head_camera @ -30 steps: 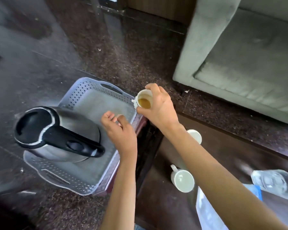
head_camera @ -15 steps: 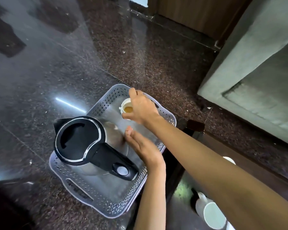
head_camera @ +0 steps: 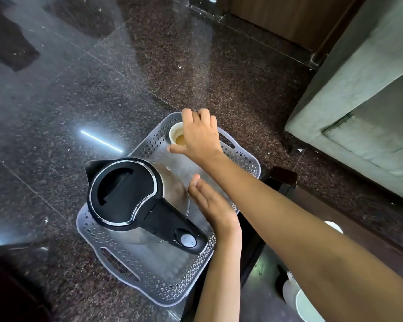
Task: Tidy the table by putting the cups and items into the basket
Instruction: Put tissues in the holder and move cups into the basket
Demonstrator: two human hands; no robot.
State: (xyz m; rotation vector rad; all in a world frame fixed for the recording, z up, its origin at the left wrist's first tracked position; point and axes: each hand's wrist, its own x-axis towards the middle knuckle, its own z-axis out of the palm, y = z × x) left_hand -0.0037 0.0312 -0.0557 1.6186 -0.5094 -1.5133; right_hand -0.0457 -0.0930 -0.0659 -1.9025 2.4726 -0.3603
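A grey perforated basket [head_camera: 149, 289] sits at the left end of a dark table, over the floor edge. A steel kettle [head_camera: 123, 194] with a black lid and handle stands in its near half. My right hand [head_camera: 201, 138] reaches to the basket's far corner, thumb and fingers around a small pale cup [head_camera: 176, 135] holding brown liquid, low inside the rim. My left hand [head_camera: 213, 205] is flat, fingers straight, beside the kettle's right side and holding nothing.
A white mug [head_camera: 305, 305] stands on the dark table [head_camera: 265, 263] at the bottom right, partly under my right arm. The rim of another white cup [head_camera: 334, 226] shows behind the arm. A grey sofa [head_camera: 370, 101] fills the right side. Polished stone floor surrounds the basket.
My right hand has carried the small cup from above the basket's near side to its far corner and lowered it. My left hand stayed beside the kettle. The view shifted left.
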